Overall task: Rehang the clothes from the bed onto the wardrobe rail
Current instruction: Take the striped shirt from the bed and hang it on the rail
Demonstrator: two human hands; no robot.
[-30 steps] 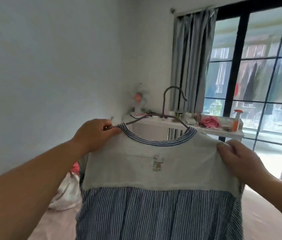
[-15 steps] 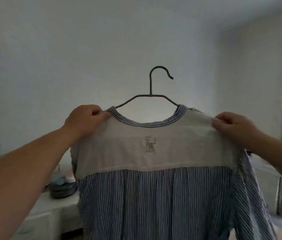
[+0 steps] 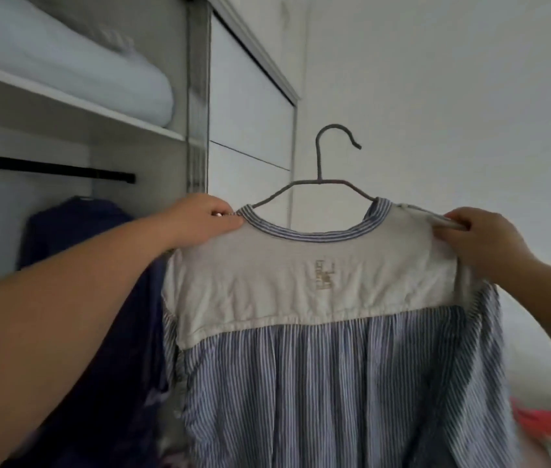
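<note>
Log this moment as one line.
left hand, right hand: grip striped dress shoulders | hanger: off rail

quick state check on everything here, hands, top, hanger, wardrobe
left hand: grips the top's shoulder
right hand: grips the other shoulder
striped top: on its hanger, held up
hanger: hook free, not on rail
wardrobe rail: carries a dark blue garment
wardrobe door: slid aside
</note>
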